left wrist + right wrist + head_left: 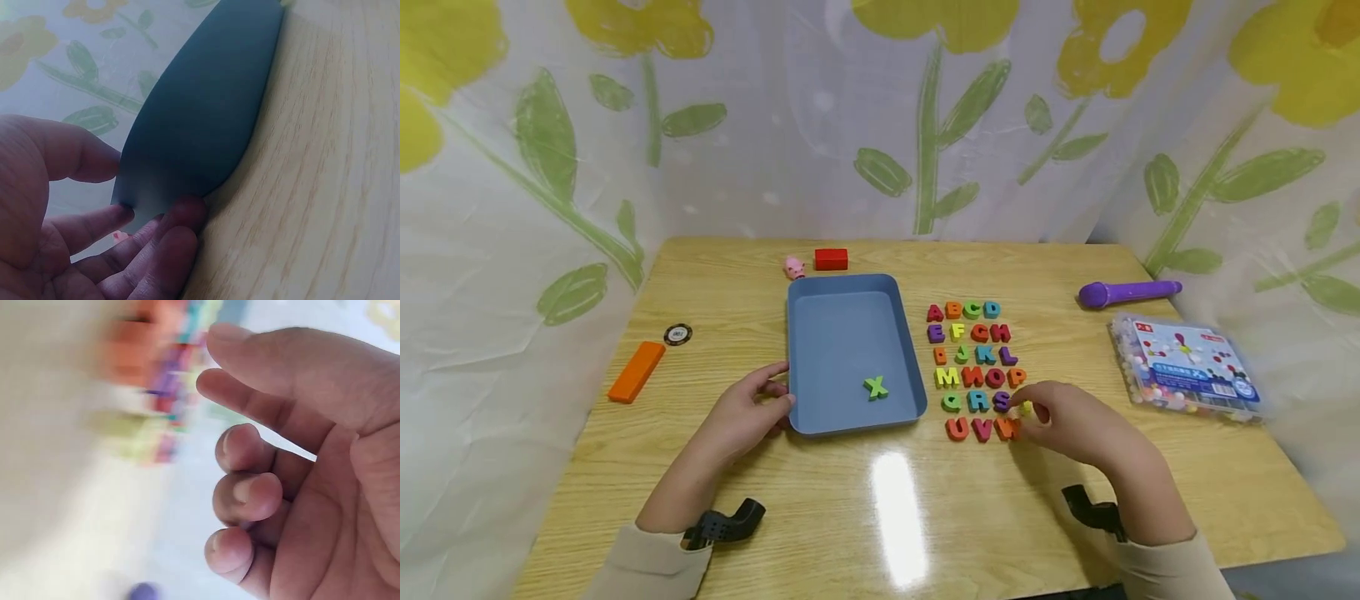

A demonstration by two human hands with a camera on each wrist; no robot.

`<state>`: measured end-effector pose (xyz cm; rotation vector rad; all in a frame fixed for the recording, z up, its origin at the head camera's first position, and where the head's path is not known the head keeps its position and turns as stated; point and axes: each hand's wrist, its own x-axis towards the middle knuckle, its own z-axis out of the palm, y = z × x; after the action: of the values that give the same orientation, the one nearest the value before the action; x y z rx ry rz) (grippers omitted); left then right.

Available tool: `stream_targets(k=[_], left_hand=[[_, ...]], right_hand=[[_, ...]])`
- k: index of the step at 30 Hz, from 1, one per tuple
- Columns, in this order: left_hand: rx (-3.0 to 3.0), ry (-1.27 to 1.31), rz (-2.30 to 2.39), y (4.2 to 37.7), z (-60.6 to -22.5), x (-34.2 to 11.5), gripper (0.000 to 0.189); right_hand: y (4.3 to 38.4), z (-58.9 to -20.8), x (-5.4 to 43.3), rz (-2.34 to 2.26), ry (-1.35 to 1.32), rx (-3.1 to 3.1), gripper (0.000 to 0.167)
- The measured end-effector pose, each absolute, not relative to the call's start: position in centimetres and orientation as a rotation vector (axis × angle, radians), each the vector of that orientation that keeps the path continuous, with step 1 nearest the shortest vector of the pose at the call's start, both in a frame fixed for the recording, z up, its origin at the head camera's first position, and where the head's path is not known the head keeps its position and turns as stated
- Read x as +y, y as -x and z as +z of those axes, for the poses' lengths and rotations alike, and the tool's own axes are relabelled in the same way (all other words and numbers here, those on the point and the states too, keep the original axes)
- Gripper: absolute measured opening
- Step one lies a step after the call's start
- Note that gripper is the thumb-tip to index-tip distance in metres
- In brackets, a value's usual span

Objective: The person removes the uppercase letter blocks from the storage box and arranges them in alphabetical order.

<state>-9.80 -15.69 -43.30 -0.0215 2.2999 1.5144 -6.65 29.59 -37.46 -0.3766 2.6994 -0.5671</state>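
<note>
Near its front left corner, the blue tray [842, 421] is held at the left side by my left hand [745, 412]; the left wrist view shows the thumb and fingers around the tray wall [194, 106]. A green letter X [876, 387] lies inside. My right hand [1071, 421] hovers at the right end of the lower letter rows, thumb and index finger a little apart with nothing between them. Closest to it are a partly covered yellow letter [1026, 407], the purple S [1002, 402] and the orange W [1007, 429]. The right wrist view blurs these letters.
Rows of coloured letters, with a red A [935, 313] at top left, lie right of the tray. Behind it are a pink pig [794, 267] and a red block [831, 259]. An orange block [636, 372] and chip [678, 334] lie left; a purple microphone [1127, 292] and plastic case [1187, 367], right.
</note>
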Motion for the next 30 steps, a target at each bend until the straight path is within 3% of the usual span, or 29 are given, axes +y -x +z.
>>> stream_targets(k=[7, 17, 30], left_hand=[[2.316, 0.037, 1.503, 9.7, -43.3, -15.7, 0.065], [2.336, 0.031, 1.501, 9.7, -43.2, -15.5, 0.064], [2.352, 0.018, 1.499, 9.7, -43.3, -15.7, 0.065]], right_hand=[[9.6, -34.3, 24.1, -0.485, 0.653, 2.756, 0.031], [14.5, -36.3, 14.6, -0.268, 0.887, 2.674, 0.030], [15.6, -38.5, 11.9, -0.079, 0.893, 2.665, 0.021]])
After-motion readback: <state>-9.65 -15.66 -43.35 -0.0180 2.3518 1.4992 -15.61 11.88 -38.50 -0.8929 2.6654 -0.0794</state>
